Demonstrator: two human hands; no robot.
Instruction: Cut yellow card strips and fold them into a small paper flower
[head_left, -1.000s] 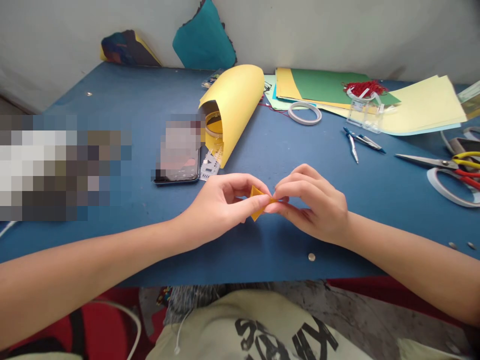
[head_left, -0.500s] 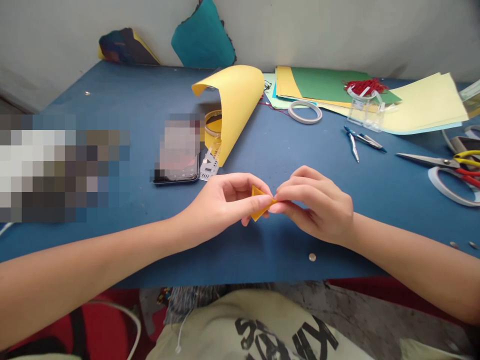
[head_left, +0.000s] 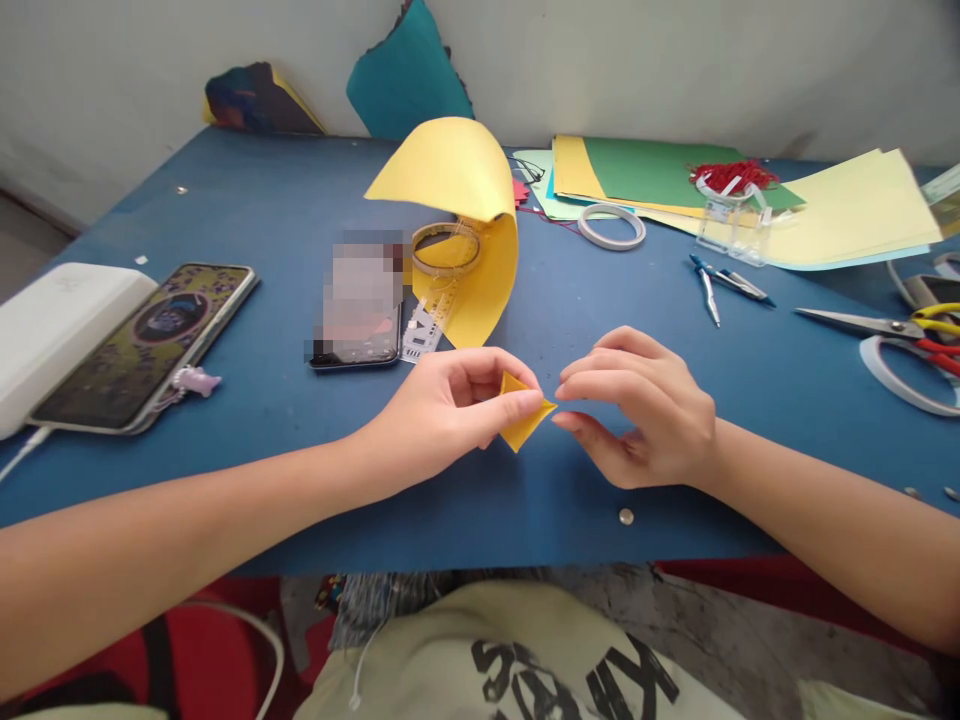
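Observation:
A small folded piece of yellow paper is pinched between the thumb and fingers of my left hand, above the front part of the blue table. Its pointed corner sticks out to the right past my thumb. Just right of that corner is my right hand, its thumb and fingers apart and nothing between them. The part of the paper behind my left thumb is hidden.
Behind my left hand lie a phone, a curled yellow sheet, a tape roll and a stencil ruler. Scissors, pens, another tape roll and coloured paper lie right. A second phone lies left.
My right hand has let go of the paper's corner, its fingers now spread slightly to the right. The curled yellow sheet has shifted and shows more of its inside and the tape roll.

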